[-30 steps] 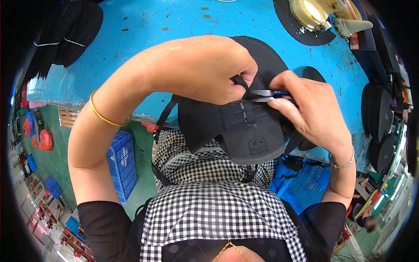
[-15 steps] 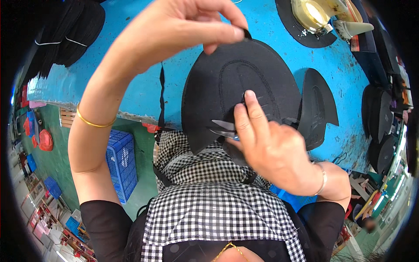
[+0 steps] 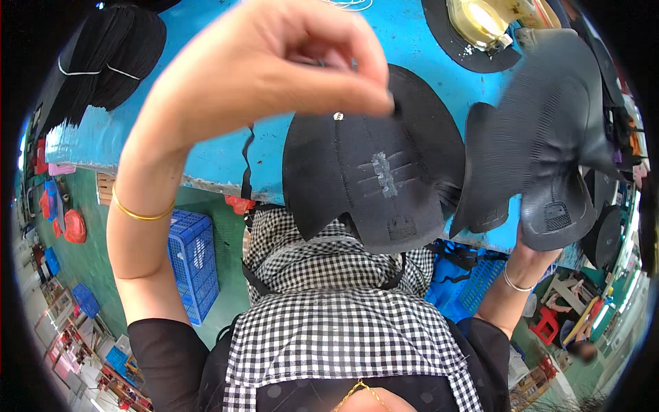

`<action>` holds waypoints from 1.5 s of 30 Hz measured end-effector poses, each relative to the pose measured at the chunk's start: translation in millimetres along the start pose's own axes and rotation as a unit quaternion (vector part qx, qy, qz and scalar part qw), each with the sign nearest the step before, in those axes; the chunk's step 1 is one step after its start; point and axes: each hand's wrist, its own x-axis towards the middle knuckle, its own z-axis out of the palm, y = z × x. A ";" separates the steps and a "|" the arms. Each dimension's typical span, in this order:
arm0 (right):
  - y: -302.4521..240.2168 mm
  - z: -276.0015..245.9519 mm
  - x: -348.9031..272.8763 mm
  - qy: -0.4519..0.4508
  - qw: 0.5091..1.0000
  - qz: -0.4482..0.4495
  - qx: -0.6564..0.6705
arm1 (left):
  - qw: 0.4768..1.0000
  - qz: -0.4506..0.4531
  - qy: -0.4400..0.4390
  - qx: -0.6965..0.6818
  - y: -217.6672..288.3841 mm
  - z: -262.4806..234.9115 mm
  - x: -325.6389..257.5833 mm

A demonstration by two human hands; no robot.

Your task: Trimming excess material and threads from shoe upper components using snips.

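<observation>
The left hand (image 3: 274, 75) pinches the curved black fabric shoe-upper panel (image 3: 374, 172) (glue patch showing); the right hand (image 3: 532, 250), mostly hidden, seemingly grasps a second black panel (image 3: 549, 137).

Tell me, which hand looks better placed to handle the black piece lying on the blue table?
Probably the left hand: its pinched fingers hover right at the top edge of the black shoe piece on the blue table. The right hand is occupied holding another black piece off to the side.
</observation>
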 end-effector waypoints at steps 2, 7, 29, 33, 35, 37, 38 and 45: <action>-12.7 -42.9 -13.3 0.043 0.999 -0.011 -0.025 | 0.996 -0.011 -0.080 0.030 -1.6 10.7 1.9; -35.0 -100.1 -46.6 0.368 0.866 0.055 -0.334 | 0.986 -0.023 -0.133 0.101 -23.0 46.4 12.3; 38.8 42.7 66.7 -0.361 0.723 0.059 -0.586 | 0.978 -0.069 -0.149 0.127 -22.8 54.2 20.1; 40.0 45.3 65.6 -0.371 0.693 0.053 -0.615 | 0.977 -0.022 -0.098 0.190 -25.4 62.9 17.5; 42.8 54.1 67.4 -0.403 0.655 0.041 -0.638 | 0.974 -0.022 -0.103 0.201 -24.9 62.9 17.5; 45.3 61.0 67.9 -0.435 0.601 0.022 -0.670 | 0.971 -0.020 -0.108 0.212 -23.3 62.1 18.5; 45.5 60.4 68.5 -0.435 0.601 0.023 -0.670 | 0.973 -0.032 -0.118 0.197 -21.7 60.3 19.4; 46.3 52.1 72.7 -0.437 0.647 0.036 -0.624 | 0.977 -0.014 -0.110 0.185 -25.7 62.4 20.1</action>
